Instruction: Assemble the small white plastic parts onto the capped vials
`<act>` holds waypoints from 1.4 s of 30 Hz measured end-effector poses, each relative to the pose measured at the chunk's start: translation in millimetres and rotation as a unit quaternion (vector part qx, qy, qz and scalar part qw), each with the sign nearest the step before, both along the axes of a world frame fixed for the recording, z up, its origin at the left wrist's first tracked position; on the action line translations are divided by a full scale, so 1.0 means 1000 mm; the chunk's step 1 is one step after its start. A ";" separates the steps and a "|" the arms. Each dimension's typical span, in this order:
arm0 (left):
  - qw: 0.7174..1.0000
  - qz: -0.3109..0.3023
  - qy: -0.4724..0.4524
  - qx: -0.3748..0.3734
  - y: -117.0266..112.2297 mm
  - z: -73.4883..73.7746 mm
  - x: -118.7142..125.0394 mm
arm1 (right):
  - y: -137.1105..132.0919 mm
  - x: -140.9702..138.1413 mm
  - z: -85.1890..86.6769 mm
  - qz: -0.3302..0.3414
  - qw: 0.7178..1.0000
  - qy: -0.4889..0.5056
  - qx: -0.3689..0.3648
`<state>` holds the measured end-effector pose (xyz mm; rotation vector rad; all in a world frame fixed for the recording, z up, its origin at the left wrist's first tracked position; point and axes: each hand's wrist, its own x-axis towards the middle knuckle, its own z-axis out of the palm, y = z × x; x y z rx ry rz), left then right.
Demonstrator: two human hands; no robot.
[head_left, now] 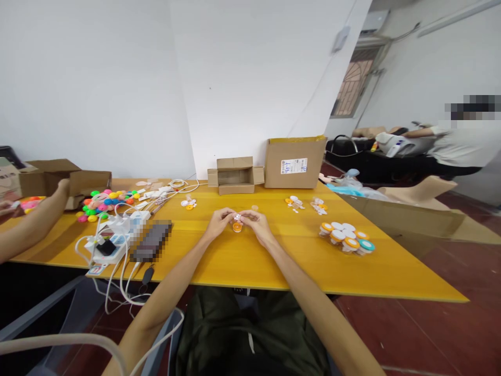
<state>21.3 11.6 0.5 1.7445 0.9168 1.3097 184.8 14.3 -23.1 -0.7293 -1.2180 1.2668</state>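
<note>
Over the middle of the table, the fingertips of my left hand [219, 223] and my right hand [254, 224] meet, both closed in a pinch on a small white piece with dark marks [237, 217]. Its exact kind is too small to make out. Just below it is an orange ring-shaped cap [237, 227]; whether the two are joined I cannot tell. A small clear piece [254, 208] lies beyond my right hand. To the right stands a cluster of small clear containers with white, orange and teal lids [348, 235].
Loose small parts [189, 202] lie beyond my left hand, and more parts [295, 202] lie at right. An open small carton [235, 177] and a closed box [295, 164] stand at the back. Left are a power strip [113, 245], cables, a phone [152, 241], colourful balls [105, 201] and another person's arm [39, 224].
</note>
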 end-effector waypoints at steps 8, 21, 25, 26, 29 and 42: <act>1.000 0.006 0.005 0.011 -0.001 -0.001 0.002 | 0.000 0.001 0.001 0.000 1.000 -0.005 -0.002; 1.000 0.011 -0.008 0.020 -0.002 -0.001 0.003 | 0.002 0.001 0.003 -0.017 0.999 -0.038 0.019; 1.000 0.012 -0.008 0.025 -0.002 0.000 0.003 | 0.001 0.000 0.004 -0.014 0.999 -0.034 0.013; 1.000 0.012 -0.008 0.025 -0.002 0.000 0.002 | 0.001 0.000 0.005 -0.013 0.999 -0.032 0.010; 1.000 0.012 -0.008 0.021 -0.001 0.000 0.002 | -0.001 0.000 0.006 -0.011 0.999 -0.029 0.006; 0.999 0.021 -0.007 -0.029 0.002 -0.004 0.001 | -0.001 0.000 0.005 -0.009 1.000 -0.026 -0.005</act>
